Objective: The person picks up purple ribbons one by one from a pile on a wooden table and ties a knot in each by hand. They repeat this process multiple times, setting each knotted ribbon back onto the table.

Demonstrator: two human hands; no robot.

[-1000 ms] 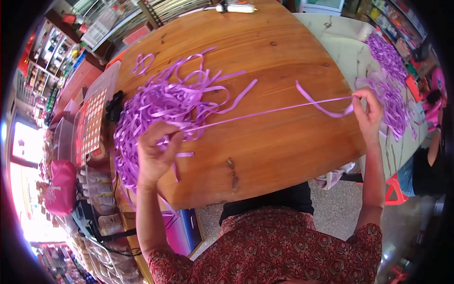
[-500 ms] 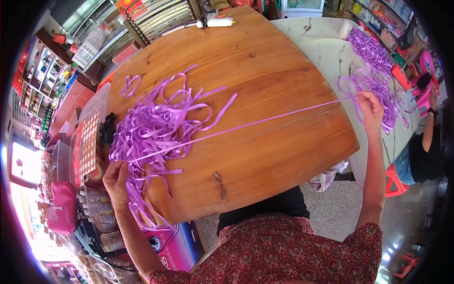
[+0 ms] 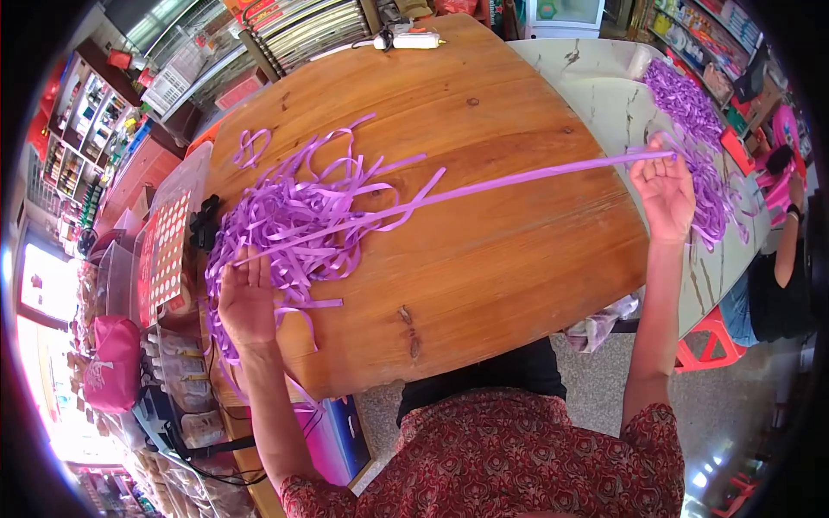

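Observation:
A purple ribbon (image 3: 518, 177) is stretched nearly straight across the wooden table, rising toward the right. At its left end my left hand (image 3: 248, 298) is closed, with the ribbon at its fingertips, palm turned up. My right hand (image 3: 665, 194) grips the other end beyond the table's right edge, fingers curled and palm showing. Under the ribbon's left part lies a tangled heap of purple ribbons (image 3: 294, 224), some hanging over the near edge beside my left forearm. A small ribbon loop (image 3: 252, 148) rests just past the heap.
The wooden table (image 3: 501, 285) adjoins a marble-patterned table (image 3: 596, 65) bearing more purple ribbons (image 3: 682, 99). A white glue gun (image 3: 414, 41) lies at the far edge. A person in black (image 3: 781, 298) is at the right, near a red stool (image 3: 712, 341). Shelves line the left.
Both hands have rolled so their palms show, and the ribbon's broad face is now visible instead of its thin edge. My left hand has shifted farther from me and slightly right.

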